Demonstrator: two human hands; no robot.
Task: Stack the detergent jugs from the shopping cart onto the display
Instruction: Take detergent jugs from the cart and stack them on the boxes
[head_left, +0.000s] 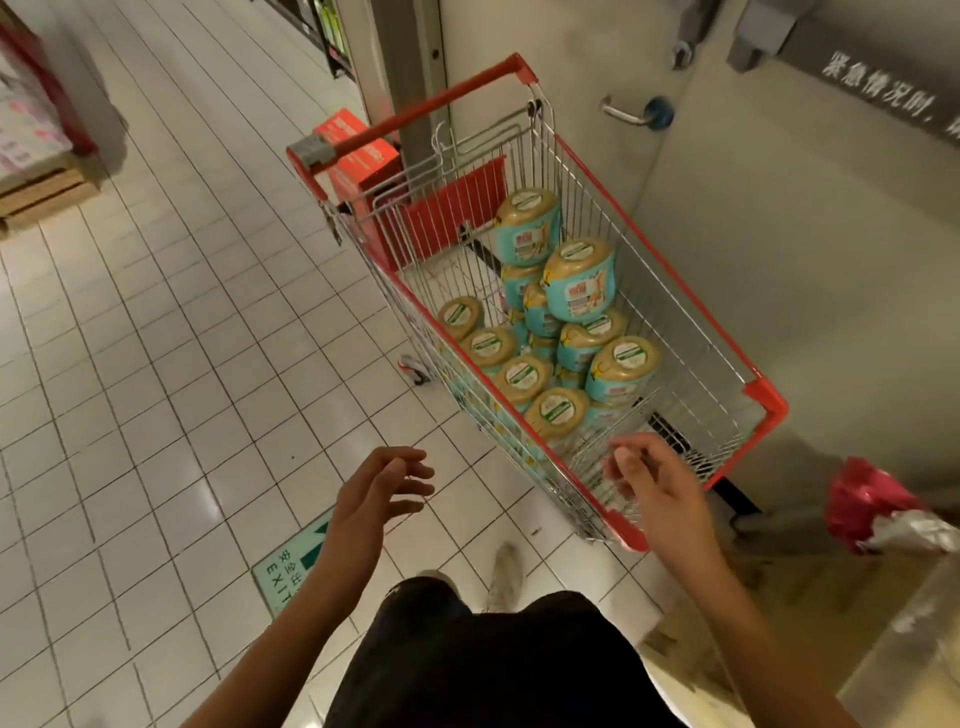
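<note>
Red-rimmed wire shopping cart (763, 395) parked against grey wall (779, 234). Detergent jugs (579, 283) heaped inside, upper ones leaning on lower. Right hand (657, 486) over cart's near corner, left hand (382, 486) just beside it above floor; fingers (413, 470) loosely curled, holding nothing. Display not in view. Risk of toppling the heap if a lower jug pulled first; risk of slipping from a one-handed grip.

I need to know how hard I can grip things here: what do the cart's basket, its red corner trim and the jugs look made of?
Basket: thin metal wire, shiny grey, judging by its glinting grid. Corner trim: probably moulded plastic, smooth solid red. Jugs: likely plastic, tan tops with glossy teal printed wrap showing highlights.
</note>
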